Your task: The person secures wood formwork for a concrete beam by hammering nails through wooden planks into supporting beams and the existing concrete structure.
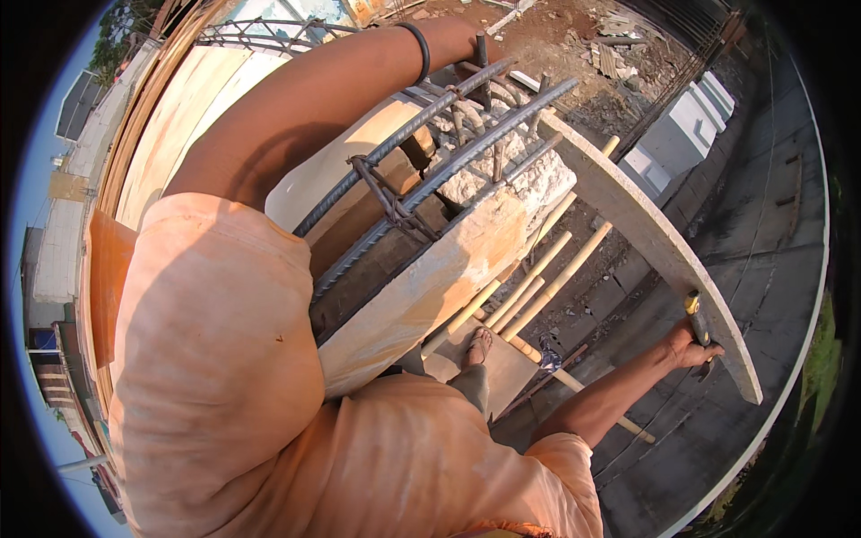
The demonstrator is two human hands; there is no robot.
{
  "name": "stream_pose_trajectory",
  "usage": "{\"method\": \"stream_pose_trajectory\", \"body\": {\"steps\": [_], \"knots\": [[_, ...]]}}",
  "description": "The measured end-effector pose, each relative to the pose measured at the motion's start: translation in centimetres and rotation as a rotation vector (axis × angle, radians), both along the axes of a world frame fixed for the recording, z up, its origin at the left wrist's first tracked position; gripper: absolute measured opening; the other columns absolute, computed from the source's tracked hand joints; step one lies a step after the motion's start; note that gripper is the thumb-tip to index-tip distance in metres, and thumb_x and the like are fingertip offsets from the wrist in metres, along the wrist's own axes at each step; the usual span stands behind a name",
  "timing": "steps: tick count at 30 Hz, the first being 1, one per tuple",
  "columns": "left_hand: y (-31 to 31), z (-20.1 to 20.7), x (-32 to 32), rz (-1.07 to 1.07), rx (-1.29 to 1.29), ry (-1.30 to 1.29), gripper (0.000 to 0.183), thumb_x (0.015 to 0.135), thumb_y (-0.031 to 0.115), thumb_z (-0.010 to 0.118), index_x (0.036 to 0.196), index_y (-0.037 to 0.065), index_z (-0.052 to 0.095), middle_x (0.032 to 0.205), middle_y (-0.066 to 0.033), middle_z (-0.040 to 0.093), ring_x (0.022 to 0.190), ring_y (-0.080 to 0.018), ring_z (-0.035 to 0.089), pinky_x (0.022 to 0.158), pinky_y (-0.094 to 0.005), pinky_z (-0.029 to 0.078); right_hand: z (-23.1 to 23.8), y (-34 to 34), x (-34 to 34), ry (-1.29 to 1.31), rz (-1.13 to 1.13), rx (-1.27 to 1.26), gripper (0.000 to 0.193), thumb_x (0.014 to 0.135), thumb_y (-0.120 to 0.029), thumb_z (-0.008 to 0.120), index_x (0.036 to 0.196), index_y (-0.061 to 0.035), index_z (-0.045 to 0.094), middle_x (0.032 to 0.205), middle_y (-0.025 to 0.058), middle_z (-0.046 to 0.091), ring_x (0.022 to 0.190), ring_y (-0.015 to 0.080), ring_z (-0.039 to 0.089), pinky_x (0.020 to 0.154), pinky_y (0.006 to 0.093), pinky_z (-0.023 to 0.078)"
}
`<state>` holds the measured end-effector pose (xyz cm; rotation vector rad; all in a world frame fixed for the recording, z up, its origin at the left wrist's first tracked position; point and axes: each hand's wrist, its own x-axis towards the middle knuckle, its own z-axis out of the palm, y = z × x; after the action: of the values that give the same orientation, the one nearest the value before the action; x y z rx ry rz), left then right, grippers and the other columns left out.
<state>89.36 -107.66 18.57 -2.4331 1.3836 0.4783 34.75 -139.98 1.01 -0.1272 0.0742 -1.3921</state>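
Note:
My left arm reaches across the top of a concrete beam form, and my left hand [468,68] is behind the steel bars at its far end. Those bars partly hide its fingers, so its grip does not show. Ribbed rebar [421,193], tied with bent steel stirrups, sticks out over rough broken concrete [529,161]. Out to the right, my right hand [689,348] is closed around a hammer [699,321] with a yellow-and-dark handle, a metal claw showing below the fingers. The same hand is against a long, curved-looking board [659,229], which runs from the concrete's end down to the right.
A board side [421,287] flanks the beam. Several bamboo poles [560,278] cross beneath, and my foot [478,347] stands on a panel [448,363]. A grey wall [762,269] rises at right. White blocks [677,134] and rubble [574,54] lie beyond.

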Motion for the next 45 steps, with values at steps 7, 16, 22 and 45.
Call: {"method": "stream_pose_trajectory", "body": {"steps": [7,16,22,45], "knots": [[0.8,2.5,-3.2,-0.038,-0.030,-0.107,0.024,0.076,0.028,0.060,0.086,0.010,0.073,0.090,-0.0198,0.068,0.086,-0.0369,0.066,0.073,-0.0449,0.051,0.6,0.0,-0.9,0.074,-0.032,0.024,0.057,0.088,-0.043,0.062,0.124,0.0007,0.055,0.128,0.0152,0.059,0.121,0.0305,0.052,0.109,0.0510,0.036],[0.9,2.5,-2.5,-0.031,-0.052,-0.090,0.024,0.075,0.025,0.060,0.087,0.009,0.073,0.093,-0.0193,0.069,0.087,-0.0376,0.066,0.076,-0.0454,0.052,1.5,2.5,-0.7,0.053,-0.039,0.036,0.052,0.087,-0.038,0.066,0.122,-0.0005,0.057,0.128,0.0143,0.059,0.121,0.0299,0.052,0.108,0.0500,0.038],[0.6,1.8,-2.2,-0.024,-0.065,-0.016,0.025,0.075,0.027,0.061,0.088,0.011,0.074,0.094,-0.0199,0.068,0.088,-0.0379,0.066,0.075,-0.0454,0.052,0.8,1.5,-0.8,0.069,-0.078,0.034,0.051,0.089,-0.037,0.064,0.123,-0.0001,0.056,0.129,0.0155,0.058,0.121,0.0312,0.052,0.109,0.0506,0.037],[-1.1,7.7,-5.8,0.021,0.059,0.563,0.032,0.087,0.022,0.058,0.111,0.004,0.070,0.091,-0.0009,0.070,0.075,-0.0094,0.059,0.068,-0.0250,0.049,6.8,6.6,1.6,-0.007,-0.137,0.069,0.046,0.095,-0.043,0.054,0.127,-0.0095,0.052,0.123,0.0039,0.058,0.116,0.0232,0.053,0.105,0.0434,0.039]]}}
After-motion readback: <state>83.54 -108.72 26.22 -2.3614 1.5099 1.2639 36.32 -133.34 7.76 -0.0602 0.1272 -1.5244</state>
